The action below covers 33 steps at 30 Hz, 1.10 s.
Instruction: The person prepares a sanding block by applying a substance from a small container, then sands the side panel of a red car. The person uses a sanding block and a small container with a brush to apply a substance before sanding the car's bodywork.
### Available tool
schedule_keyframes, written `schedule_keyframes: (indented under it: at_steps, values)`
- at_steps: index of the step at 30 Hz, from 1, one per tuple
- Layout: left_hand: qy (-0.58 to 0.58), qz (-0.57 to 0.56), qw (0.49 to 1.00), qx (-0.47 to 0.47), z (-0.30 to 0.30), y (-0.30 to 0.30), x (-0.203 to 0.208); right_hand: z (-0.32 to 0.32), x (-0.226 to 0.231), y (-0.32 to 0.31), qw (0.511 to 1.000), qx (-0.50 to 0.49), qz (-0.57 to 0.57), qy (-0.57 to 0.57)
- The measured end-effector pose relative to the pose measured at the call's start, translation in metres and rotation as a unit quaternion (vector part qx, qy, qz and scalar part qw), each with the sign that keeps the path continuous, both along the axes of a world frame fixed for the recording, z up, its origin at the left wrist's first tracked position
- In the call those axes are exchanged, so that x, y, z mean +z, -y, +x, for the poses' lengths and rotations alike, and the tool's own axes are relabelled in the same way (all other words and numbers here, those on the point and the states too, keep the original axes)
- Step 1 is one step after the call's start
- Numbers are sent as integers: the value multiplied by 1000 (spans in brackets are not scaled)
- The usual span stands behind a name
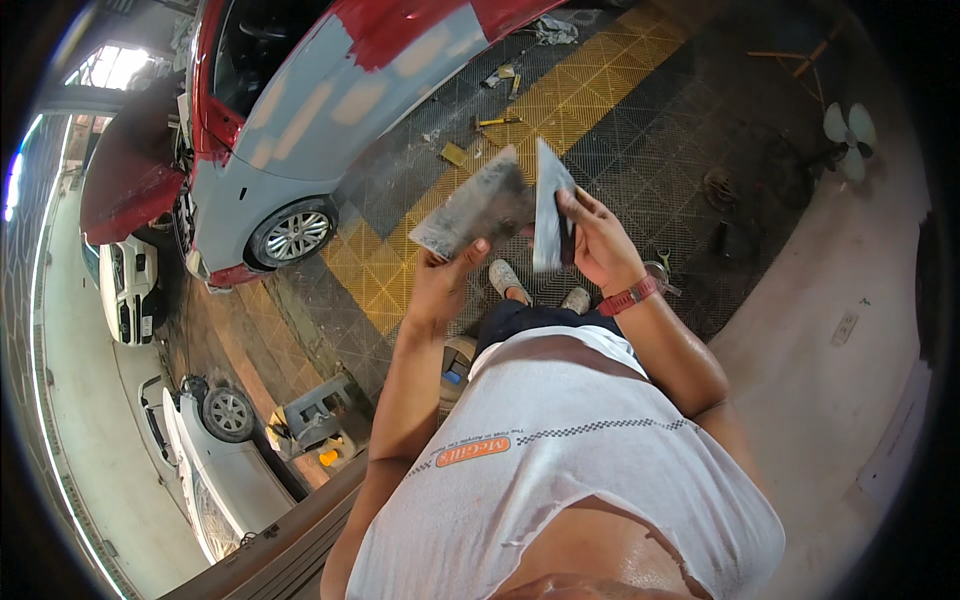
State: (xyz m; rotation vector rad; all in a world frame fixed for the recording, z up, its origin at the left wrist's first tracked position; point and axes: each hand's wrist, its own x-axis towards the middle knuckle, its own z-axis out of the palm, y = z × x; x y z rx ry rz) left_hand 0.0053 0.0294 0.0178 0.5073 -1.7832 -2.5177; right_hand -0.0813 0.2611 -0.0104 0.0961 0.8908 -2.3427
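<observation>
Car: landmark for this report; red-and-grey car (300, 150), its side grey with paler patches.
Plate: flat, dark-smeared plate (475, 205), held to the right of the car, well apart from its front wheel (294, 233).
Left hand: the left hand (443, 287) is closed on the plate's near edge, thumb on the upper face.
Spreader: pale, wide-bladed spreader (549, 215), farther right of the car than the plate; its blade is near the plate, contact not determinable.
Right hand: the right hand (603, 247) is closed on the spreader, thumb against it.
Smear: dark and uneven on the plate; blur prevents grading its texture.
Working method: judged to be working material between plate and blade. Hold the plate level and firm, lay the blade's full edge down, and draw in even, overlapping strokes.
Edges: recommend wiping both blade faces and gathering material inward, since an overloaded rim could drip.
Floor: yellow-handled tool (499, 121) lies right of the car; recommend care underfoot.
</observation>
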Motion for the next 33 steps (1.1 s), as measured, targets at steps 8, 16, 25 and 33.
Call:
schedule_keyframes:
  at_steps: [8,16,25,33]
  values:
    - [-90,-311,940,-107,11,12,-14,-13,30,-5,996,-64,32,57]
    - [-2,-191,966,-173,0,-18,35,-14,5,10,855,-117,350,-364]
    - [-14,-332,940,-83,-3,-27,12,-6,12,25,935,-143,231,-226]
    - [52,-198,952,-229,15,-8,28,-7,75,12,781,113,376,-485]
